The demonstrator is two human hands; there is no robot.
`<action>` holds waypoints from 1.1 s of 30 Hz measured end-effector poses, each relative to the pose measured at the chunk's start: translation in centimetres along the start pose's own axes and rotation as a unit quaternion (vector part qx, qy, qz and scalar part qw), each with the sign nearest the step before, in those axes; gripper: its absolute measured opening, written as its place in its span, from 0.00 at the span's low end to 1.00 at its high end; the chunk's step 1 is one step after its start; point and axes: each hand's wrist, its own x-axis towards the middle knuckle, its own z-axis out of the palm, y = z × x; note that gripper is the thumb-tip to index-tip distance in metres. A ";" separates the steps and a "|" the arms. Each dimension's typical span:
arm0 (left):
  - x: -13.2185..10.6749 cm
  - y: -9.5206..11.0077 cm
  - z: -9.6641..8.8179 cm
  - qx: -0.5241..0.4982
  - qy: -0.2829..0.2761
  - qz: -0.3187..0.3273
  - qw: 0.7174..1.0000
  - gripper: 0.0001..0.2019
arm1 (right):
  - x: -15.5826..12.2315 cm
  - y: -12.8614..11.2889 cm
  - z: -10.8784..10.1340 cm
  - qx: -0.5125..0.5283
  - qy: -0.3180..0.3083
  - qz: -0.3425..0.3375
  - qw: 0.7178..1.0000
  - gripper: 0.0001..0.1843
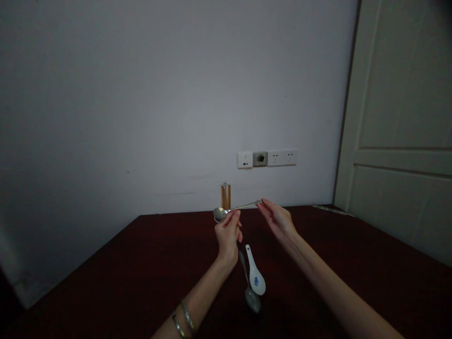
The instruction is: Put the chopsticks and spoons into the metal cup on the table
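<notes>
I hold a metal spoon [236, 208] level above the dark red table [141, 263]. My left hand [229, 234] is closed, pinching the spoon near its bowl at the left end. My right hand [277, 219] pinches the tip of the handle at the right end. Below my hands, on the table, lie a white ceramic spoon with a blue mark [254, 273] and a second metal spoon [249, 289], side by side. Two bangles [183, 321] sit on my left wrist.
A small amber bottle [225, 196] stands at the table's far edge against the white wall. Wall sockets [267, 158] are above it. A pale door [402, 141] is at the right.
</notes>
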 end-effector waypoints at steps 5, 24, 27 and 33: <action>0.1 0.8 0.2 -0.076 0.053 0.026 0.995 0.18 | -0.2 0.3 0.1 -0.010 -0.028 0.023 0.999 0.06; 5.3 5.9 -4.6 0.048 -0.020 -0.033 0.998 0.16 | -5.5 3.0 2.8 -0.337 -0.343 0.222 0.848 0.16; 5.1 5.9 -4.5 0.084 -0.054 -0.046 0.994 0.15 | -5.9 4.0 2.7 -0.345 -0.346 0.233 0.841 0.16; 5.0 5.5 -4.6 0.153 -0.078 -0.035 0.985 0.14 | -6.3 5.1 2.5 -0.347 -0.378 0.225 0.828 0.17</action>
